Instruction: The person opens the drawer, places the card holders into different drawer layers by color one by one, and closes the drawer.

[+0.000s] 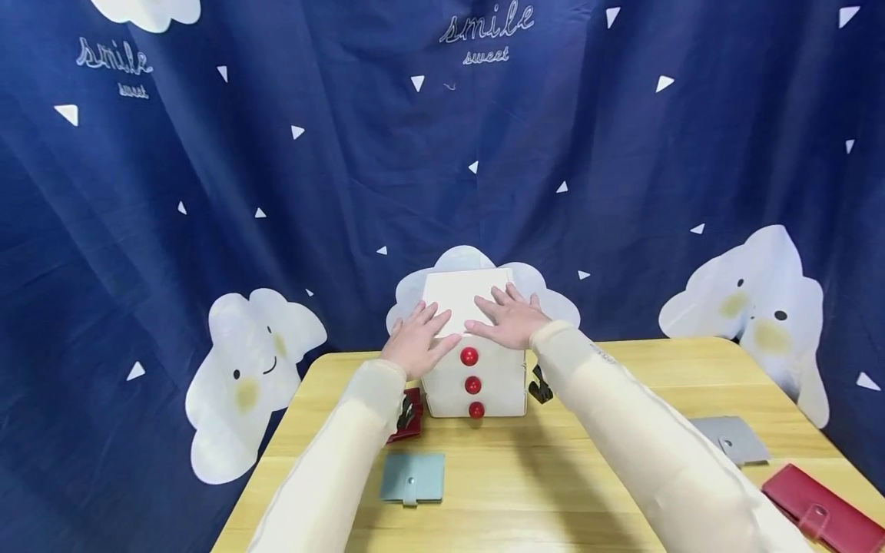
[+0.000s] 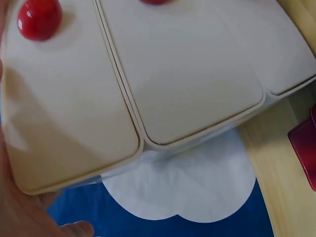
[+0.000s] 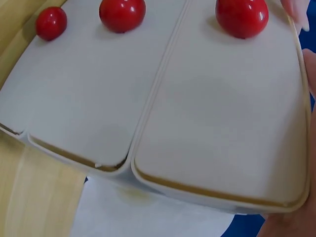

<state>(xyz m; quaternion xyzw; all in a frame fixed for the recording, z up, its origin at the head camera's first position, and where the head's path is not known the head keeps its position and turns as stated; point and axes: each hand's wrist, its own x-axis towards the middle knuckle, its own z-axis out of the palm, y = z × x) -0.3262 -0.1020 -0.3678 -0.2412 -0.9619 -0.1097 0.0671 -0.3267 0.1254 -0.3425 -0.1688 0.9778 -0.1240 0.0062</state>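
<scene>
A white drawer box (image 1: 442,390) with three round red knobs (image 1: 469,355) down its front stands at the table's far side. My left hand (image 1: 418,343) rests at its upper left edge with fingers spread. On the upper right edge lies my right hand (image 1: 510,319), its fingers straight and spread over the top. In the left wrist view the drawer fronts (image 2: 192,74) are closed, with the hand (image 2: 22,217) along the top corner. The right wrist view shows the knobs (image 3: 122,12) and my hand (image 3: 291,224) at the other top corner.
Left of the box lies a dark red wallet (image 1: 413,418) with a black item over it, and nearer, a light blue wallet (image 1: 412,475). A black clip (image 1: 541,386) sits right of the box. Grey (image 1: 734,438) and red (image 1: 826,507) wallets lie at right. A blue curtain (image 1: 387,153) hangs behind.
</scene>
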